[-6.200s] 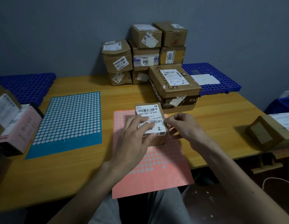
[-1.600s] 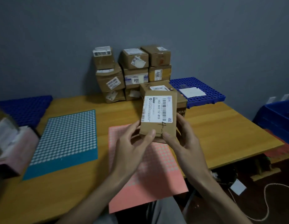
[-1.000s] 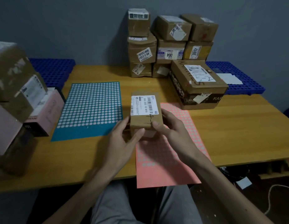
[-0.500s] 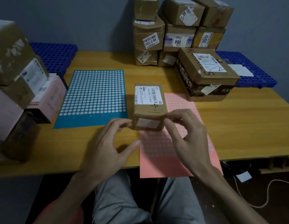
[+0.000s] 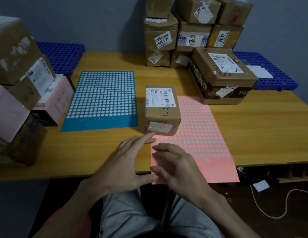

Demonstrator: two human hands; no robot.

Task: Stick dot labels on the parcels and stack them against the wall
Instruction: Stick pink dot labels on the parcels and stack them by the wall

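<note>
Both hands have let go of the small parcel (image 5: 162,110), whose near end they held half a second ago; it now stands alone on the surface (image 5: 261,131), just beyond the left grip (image 5: 125,162), with its right part over the pink dot sheet (image 5: 210,134). In the head view the left grip is spread, its forefinger tip at the parcel's near bottom edge. The right grip (image 5: 173,165) hovers over the sheet's near left part, fingers loosely bent, thumb apart, pinching nothing visible. No dot shows on the parcel, so labelling looks to be the step in hand. Next the right grip must peel off one dot, press it on, then carry the parcel to the stack (image 5: 192,36) far beyond both grips.
</note>
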